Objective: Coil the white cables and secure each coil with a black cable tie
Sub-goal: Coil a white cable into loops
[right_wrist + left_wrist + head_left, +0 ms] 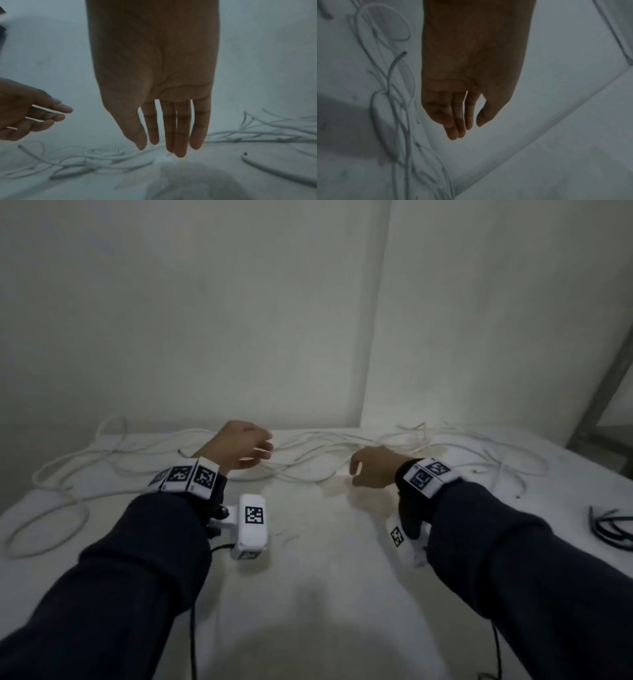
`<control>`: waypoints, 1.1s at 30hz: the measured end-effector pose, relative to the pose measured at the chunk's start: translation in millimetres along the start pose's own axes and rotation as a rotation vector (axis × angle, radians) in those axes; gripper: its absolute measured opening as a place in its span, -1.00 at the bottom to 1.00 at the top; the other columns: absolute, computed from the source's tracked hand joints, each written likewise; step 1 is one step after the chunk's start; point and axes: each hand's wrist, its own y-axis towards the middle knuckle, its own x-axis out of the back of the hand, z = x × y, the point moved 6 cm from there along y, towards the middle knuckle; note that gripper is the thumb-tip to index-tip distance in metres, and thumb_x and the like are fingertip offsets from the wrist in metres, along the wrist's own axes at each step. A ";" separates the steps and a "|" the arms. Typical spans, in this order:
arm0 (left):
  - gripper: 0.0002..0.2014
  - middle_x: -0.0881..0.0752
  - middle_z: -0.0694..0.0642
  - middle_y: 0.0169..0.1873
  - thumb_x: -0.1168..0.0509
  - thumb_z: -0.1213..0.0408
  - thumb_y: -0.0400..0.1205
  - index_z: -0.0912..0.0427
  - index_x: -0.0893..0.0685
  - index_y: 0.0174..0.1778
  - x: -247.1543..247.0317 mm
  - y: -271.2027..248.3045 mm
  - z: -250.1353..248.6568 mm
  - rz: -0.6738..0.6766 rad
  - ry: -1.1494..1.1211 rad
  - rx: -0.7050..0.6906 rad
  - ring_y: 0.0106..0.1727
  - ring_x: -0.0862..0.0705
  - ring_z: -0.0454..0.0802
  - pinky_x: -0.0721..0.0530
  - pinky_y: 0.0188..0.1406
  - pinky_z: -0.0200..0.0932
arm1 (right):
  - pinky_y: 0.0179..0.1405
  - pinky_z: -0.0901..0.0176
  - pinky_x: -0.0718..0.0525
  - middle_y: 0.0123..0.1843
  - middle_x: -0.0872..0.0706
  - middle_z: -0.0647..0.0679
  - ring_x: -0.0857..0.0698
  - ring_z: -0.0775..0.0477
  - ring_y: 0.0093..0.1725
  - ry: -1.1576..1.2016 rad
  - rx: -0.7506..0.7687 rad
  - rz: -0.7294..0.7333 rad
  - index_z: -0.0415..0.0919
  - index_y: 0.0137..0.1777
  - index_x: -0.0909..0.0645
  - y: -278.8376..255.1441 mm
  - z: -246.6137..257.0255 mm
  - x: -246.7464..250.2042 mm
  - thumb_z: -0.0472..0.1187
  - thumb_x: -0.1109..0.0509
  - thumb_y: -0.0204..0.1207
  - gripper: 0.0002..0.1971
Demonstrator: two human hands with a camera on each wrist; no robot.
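Both hands, left hand [245, 445] and right hand [373, 467], hover empty with relaxed fingers over the thin, springy white cables [308, 446] sprawled across the far white surface [308, 559], best taken near a loose end.

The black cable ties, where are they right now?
In the head view the black cable ties lie in a small pile at the table's far right edge, right of the right forearm and nearer than the loose white cables; neither hand touches them.
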 end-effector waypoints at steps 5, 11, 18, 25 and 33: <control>-0.87 -0.78 0.23 -0.33 -0.30 0.28 0.66 0.30 -0.61 -0.09 -34.2 19.2 39.4 0.183 -0.149 0.334 -0.35 -0.76 0.02 -0.67 -0.53 -0.35 | 0.25 0.12 -0.51 0.54 -0.45 -0.13 -0.49 -0.15 0.46 0.104 0.027 0.113 -0.02 0.57 -0.37 40.5 7.6 -14.8 -0.18 -0.44 0.53 -0.39; -0.59 -0.79 0.42 -0.22 -0.32 0.13 0.65 0.49 -0.54 0.12 -59.1 22.4 59.4 0.258 -0.079 0.470 -0.39 -0.80 0.10 -0.79 -0.42 -0.17 | 0.05 0.09 -0.67 0.19 -0.68 -0.08 -0.66 -0.13 0.17 0.045 0.094 0.088 -0.08 0.06 -0.70 71.8 17.6 -23.6 -0.22 -0.51 0.41 -0.78; -0.78 -0.70 0.39 -0.11 -0.23 0.32 0.71 0.46 -0.52 0.08 -65.9 33.5 74.1 0.074 -0.554 0.368 -0.25 -0.79 0.22 -0.81 -0.29 -0.02 | -0.16 0.26 -0.45 0.05 -0.73 -0.09 -0.55 0.02 -0.19 0.258 0.274 -0.059 -0.04 -0.10 -0.52 58.1 31.5 -6.1 -0.22 -0.33 0.61 -0.92; -0.89 -0.79 0.32 -0.29 -0.14 0.44 0.73 0.42 -0.51 -0.06 -65.5 45.9 59.2 -0.027 -0.812 0.045 -0.37 -0.82 0.14 -0.78 -0.36 -0.25 | 0.03 0.28 -0.55 0.27 -0.68 -0.12 -0.65 -0.12 0.22 0.377 -0.028 -0.111 -0.13 0.20 -0.67 54.5 -35.9 8.4 -0.18 -0.44 0.52 -0.74; -0.91 -0.79 0.11 -0.43 -0.15 0.33 0.74 0.18 -0.48 -0.08 -49.9 46.9 52.2 -0.184 -0.844 -0.123 -0.44 -0.79 -0.01 -0.70 -0.48 -0.34 | 0.13 0.06 -0.53 0.29 -0.65 -0.19 -0.60 -0.27 0.30 0.074 -0.625 0.096 -0.24 0.24 -0.62 33.5 -170.0 -28.7 -0.11 -0.47 0.41 -0.59</control>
